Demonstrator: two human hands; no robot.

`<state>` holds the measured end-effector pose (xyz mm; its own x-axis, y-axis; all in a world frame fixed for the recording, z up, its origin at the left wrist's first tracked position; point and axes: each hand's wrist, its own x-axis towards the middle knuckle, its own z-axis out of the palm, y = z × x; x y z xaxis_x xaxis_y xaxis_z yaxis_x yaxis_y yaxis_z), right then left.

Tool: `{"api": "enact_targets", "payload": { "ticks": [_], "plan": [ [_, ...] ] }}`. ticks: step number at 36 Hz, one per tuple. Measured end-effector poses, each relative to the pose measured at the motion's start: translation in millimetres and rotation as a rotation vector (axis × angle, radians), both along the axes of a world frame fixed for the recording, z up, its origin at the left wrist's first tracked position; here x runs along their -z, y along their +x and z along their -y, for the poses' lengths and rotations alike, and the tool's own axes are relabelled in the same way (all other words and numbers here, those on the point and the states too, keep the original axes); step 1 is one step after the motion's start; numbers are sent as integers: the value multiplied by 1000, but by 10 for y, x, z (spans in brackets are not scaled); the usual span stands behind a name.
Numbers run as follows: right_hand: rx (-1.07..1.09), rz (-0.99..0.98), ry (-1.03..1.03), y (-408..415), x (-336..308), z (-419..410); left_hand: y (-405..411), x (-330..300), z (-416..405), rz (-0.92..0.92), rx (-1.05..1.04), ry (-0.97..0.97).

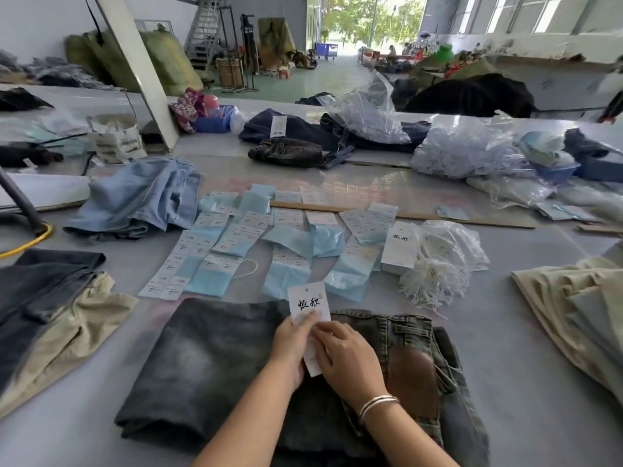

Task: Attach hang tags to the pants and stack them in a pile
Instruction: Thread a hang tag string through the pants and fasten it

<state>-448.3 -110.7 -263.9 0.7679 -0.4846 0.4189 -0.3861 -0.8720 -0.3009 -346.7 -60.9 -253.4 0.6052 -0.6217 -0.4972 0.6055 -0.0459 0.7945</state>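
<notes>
Fingers (312, 326) of both hands pinch the hang tag (308, 305) above folded pants (209, 365).

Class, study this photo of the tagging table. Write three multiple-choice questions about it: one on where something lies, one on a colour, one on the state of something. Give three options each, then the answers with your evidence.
1. Where does the bundle of white string loops lie?
A. right of the pale blue sticker sheets
B. on the light blue jeans
C. under the folded dark jeans

2. What colour is the patch on the waistband of the folded dark grey jeans?
A. white
B. brown
C. yellow

3. What is happening to the white card hang tag with black characters?
A. it lies untouched on the table
B. it hangs from a rack
C. both hands hold it

Answers:
1 A: the loops sit beside the pale blue sticker sheets, on the right.
2 B: the patch is brown, leather-like.
3 C: the left hand and right hand pinch it above the jeans.
</notes>
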Motion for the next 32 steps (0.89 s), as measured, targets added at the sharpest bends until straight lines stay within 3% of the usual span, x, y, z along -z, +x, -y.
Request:
{"api": "enact_targets", "payload": {
  "ticks": [9,13,15,19,21,26,28,32],
  "plan": [
    [-124,-281,-230,-251,-129,3,117,28,170,-165,-47,94],
    [-340,-382,26,-482,-223,242,139,61,179,-112,-41,137],
    [-274,-267,93,-555,-328,461,132,74,160,-64,-6,151],
    [62,129,299,-638,-539,1107,124,111,148,31,66,165],
    [269,185,321,-672,-578,1535,109,122,160,73,69,168],
    [631,-19,296,-912,-546,2356,77,148,189,204,65,188],
    [668,-155,295,-945,-509,2477,68,148,188,213,69,191],
    [657,-229,282,-837,-440,2499,84,173,196,245,67,213]
  ]
}}
